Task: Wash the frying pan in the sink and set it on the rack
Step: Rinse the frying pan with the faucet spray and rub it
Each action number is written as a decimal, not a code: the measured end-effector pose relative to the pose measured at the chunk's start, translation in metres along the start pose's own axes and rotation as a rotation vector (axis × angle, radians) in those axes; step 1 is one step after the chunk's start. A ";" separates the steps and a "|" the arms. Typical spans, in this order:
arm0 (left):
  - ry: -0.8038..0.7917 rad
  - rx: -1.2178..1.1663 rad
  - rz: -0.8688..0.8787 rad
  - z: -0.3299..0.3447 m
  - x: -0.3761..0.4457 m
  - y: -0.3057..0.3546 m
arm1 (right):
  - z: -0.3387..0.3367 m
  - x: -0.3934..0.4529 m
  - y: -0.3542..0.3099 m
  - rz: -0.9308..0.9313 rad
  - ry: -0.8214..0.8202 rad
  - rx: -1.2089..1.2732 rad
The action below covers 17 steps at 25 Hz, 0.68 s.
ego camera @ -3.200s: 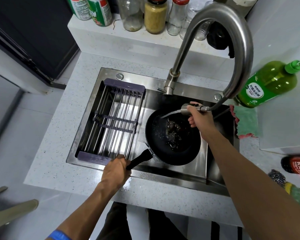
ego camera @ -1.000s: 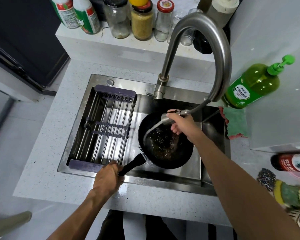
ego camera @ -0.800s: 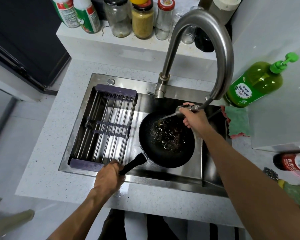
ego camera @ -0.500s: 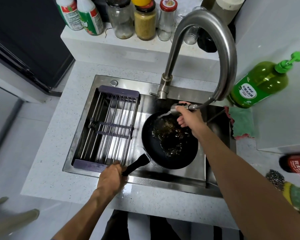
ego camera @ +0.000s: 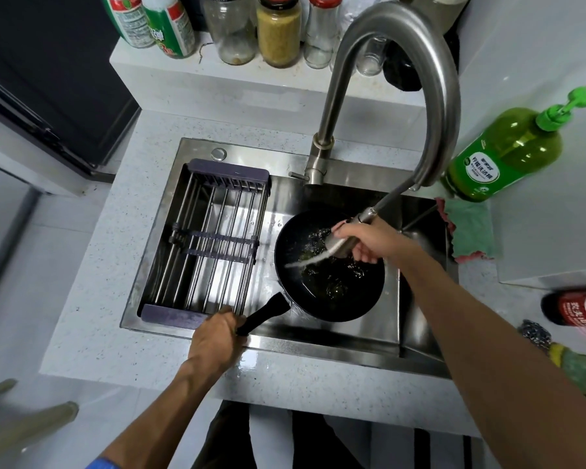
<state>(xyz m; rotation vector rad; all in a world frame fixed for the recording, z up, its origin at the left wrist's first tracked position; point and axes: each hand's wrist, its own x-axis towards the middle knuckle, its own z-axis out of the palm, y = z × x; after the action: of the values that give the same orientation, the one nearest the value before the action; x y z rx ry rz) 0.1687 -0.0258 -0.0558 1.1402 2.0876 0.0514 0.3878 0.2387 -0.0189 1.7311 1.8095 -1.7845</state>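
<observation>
Rinse step in hand, by my read. Frying pan sits in the right part of the sink, bowl up, handle pointing toward the near-left corner. Left hand has its grip closed round the handle end. Right hand has its grip closed round the pull-out spray head, hose drawn out of the faucet. Water jet shoots left across the pan bowl; greasy-looking residue and water pool in the bottom.

How to do it well, as a judgement: keep the handle locked so the pan does not spin under the jet. Tilt the pan slightly toward the drain side so the dirty water runs out instead of pooling. Sweep the jet round the inner wall, then the centre. Keep the head low and angled down, since a flat angle likely splashes onto the worktop, already wet near the handle. The residue probably needs soap and a scrub, not water alone. The rack lies across the left half of the sink, just beside the pan, with nothing on it; the pan is not yet there.

Counts:
- 1 frying pan, 1 rack, 1 faucet, 1 spray head
- 2 hands, both busy
- 1 green soap bottle, pump top, right of the sink
- 1 green cloth at the sink's right edge
- 1 red-labelled bottle lying at far right
- 1 steel scourer near it
- Ledge behind: 2 green-and-red labelled bottles at left, at least 3 jars beside them, more glass behind the faucet, count unclear.
</observation>
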 end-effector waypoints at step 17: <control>0.024 0.065 0.059 0.006 0.006 -0.007 | -0.017 0.003 0.005 -0.104 0.409 0.044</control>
<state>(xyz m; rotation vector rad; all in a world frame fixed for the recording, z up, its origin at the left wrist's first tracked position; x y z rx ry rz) 0.1657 -0.0269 -0.0660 1.2460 2.0895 0.0256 0.4005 0.2510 -0.0184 2.1889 2.0505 -1.6024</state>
